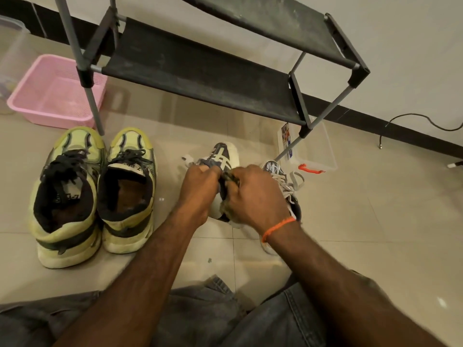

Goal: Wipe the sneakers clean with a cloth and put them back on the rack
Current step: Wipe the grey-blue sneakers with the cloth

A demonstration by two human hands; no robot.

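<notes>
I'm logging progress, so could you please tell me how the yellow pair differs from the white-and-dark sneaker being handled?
The yellow pair stands untouched, heels toward the camera; the white-and-dark sneaker is held by the left hand and right hand. Yellow has black laces; the other has pale side stripes. Both sit off the rack.

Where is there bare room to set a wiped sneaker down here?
Both rack shelves are bare: the lower shelf and the upper shelf. Bare floor lies right of the hands, below the clear box. It is crowded on the left, where the yellow pair sits beside the pink basket.
</notes>
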